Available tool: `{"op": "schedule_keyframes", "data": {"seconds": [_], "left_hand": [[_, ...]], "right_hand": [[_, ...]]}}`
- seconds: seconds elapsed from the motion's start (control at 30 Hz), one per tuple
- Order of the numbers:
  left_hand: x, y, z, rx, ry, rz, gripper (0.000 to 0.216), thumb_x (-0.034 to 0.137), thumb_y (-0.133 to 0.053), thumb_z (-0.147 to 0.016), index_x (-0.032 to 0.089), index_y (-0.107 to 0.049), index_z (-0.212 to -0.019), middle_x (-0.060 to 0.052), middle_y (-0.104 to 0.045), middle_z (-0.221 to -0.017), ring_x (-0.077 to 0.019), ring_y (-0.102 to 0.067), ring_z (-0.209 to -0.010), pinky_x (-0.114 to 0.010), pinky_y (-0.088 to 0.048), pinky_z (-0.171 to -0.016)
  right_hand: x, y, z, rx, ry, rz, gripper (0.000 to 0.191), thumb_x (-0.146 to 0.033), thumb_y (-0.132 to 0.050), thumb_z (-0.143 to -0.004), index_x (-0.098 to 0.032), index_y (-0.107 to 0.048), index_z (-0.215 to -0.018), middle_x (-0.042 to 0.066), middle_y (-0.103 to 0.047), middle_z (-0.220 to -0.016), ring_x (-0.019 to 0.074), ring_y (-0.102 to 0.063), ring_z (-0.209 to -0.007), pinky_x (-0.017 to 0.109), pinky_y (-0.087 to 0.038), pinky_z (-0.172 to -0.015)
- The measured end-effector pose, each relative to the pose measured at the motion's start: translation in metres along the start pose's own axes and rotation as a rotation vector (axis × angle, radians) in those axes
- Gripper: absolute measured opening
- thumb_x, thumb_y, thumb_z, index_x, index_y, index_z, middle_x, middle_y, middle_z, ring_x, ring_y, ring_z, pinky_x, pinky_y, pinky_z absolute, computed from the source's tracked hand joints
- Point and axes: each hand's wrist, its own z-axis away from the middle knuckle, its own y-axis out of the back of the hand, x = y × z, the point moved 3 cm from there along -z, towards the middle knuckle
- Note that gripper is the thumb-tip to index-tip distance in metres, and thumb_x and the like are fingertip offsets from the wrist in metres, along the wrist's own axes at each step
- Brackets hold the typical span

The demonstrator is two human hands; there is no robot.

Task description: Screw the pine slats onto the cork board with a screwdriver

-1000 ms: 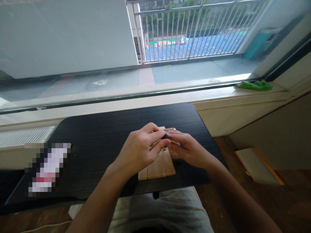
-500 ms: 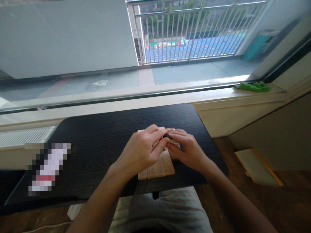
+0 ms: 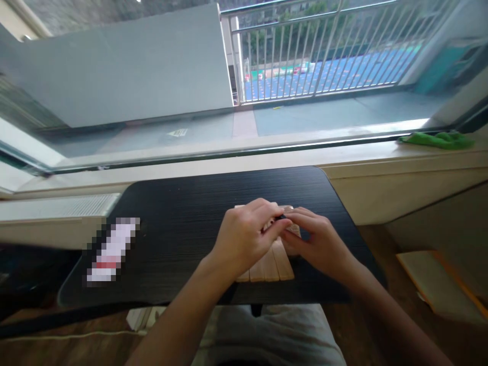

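Observation:
My left hand point(image 3: 247, 231) and my right hand point(image 3: 322, 241) meet above a pale wooden slatted board point(image 3: 269, 267). Their fingertips are closed around a small dark thing point(image 3: 280, 217), mostly covered by the fingers, so its kind does not show. Behind my right fingers, at the board's right side, stands a light brownish thing with a shiny rim point(image 3: 294, 230), partly hidden. The board lies on a black table point(image 3: 183, 223), near its front edge, and the left hand covers its far part.
A blurred-out flat item point(image 3: 112, 249) lies on the table's left end. Beyond the table run a window sill point(image 3: 229, 166) with a green cloth point(image 3: 438, 140), and a white radiator point(image 3: 84, 206). A flat panel with orange edges point(image 3: 438, 279) is on the floor at right.
The view has shifted, so the table and hands sit further right in the picture. Both hands stay together over the board, with the fingers only slightly rearranged around the small dark thing.

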Motion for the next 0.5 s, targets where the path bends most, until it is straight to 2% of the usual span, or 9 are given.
{"op": "schedule_keyframes", "data": {"seconds": [0.1, 0.3, 0.43, 0.5], "left_hand": [[0.0037, -0.005, 0.0024, 0.001, -0.019, 0.005, 0.015, 0.031, -0.062, -0.093, 0.019, -0.071, -0.098, -0.004, -0.074, -0.091, -0.0149, -0.07, -0.08, -0.027, -0.056, -0.073], [0.0038, -0.0097, 0.0037, 0.02, -0.025, 0.018, 0.019, 0.031, -0.061, -0.094, 0.018, -0.073, -0.101, -0.005, -0.074, -0.093, -0.0151, -0.071, -0.081, -0.027, -0.058, -0.075], [0.0014, -0.008, 0.0037, 0.013, -0.028, 0.02, 0.019, 0.029, -0.062, -0.094, 0.019, -0.073, -0.105, -0.006, -0.075, -0.097, -0.0168, -0.072, -0.087, -0.03, -0.058, -0.082], [-0.0007, -0.007, 0.0036, 0.014, -0.024, 0.024, 0.02, 0.028, -0.062, -0.093, 0.02, -0.073, -0.108, -0.005, -0.076, -0.097, -0.0172, -0.072, -0.086, -0.03, -0.059, -0.079]], "right_hand": [[0.002, 0.0027, 0.0003, -0.074, -0.02, -0.08, 0.021, -0.021, -0.061, -0.092, -0.025, -0.068, -0.111, 0.007, -0.073, -0.111, 0.021, -0.068, -0.098, 0.034, -0.054, -0.084], [0.0037, 0.0062, -0.0004, -0.164, -0.017, -0.171, 0.02, -0.025, -0.055, -0.096, -0.026, -0.069, -0.11, 0.006, -0.073, -0.107, 0.021, -0.067, -0.096, 0.034, -0.055, -0.085], [0.005, 0.0047, -0.0012, -0.153, -0.025, -0.15, 0.017, -0.025, -0.054, -0.097, -0.024, -0.068, -0.107, 0.005, -0.072, -0.102, 0.0189, -0.066, -0.094, 0.032, -0.053, -0.084], [0.0051, 0.0035, -0.0018, -0.137, -0.026, -0.137, 0.014, -0.025, -0.055, -0.097, -0.022, -0.068, -0.101, 0.005, -0.072, -0.1, 0.0182, -0.066, -0.093, 0.031, -0.052, -0.083]]}}
